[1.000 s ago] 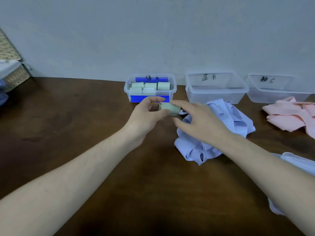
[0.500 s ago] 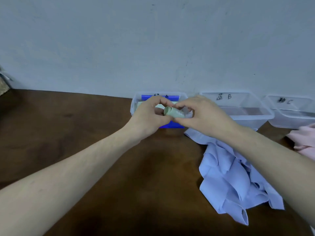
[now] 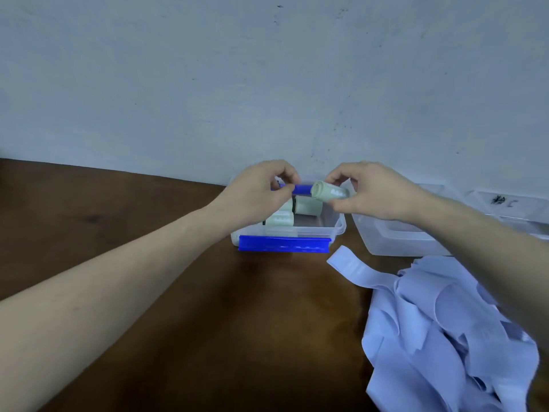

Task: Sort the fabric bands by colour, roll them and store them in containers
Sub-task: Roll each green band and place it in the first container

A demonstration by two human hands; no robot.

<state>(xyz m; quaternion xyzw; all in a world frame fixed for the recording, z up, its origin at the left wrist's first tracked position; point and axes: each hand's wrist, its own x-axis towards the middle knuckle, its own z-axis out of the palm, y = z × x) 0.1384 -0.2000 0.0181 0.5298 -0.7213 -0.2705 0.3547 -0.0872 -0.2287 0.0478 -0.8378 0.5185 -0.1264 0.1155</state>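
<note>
My right hand pinches a rolled pale green band between thumb and fingers, held just above the back of the clear container with blue clips. My left hand hovers over the container's left side. Its fingers are curled with thumb and fingertip together, and nothing shows between them. A small gap separates it from the roll's left end. Several green rolls lie inside the container, partly hidden by my left hand. A heap of loose light blue bands lies on the table at the right.
A clear container marked B stands right of the green one, under my right forearm. A third container marked C sits at the far right edge. The wall rises directly behind the containers. The brown table stretches out to the left.
The green roll has passed from both hands into my right hand alone, and both hands have moved forward over the green container. The view has moved closer and tilted up; the pink bands are out of frame.
</note>
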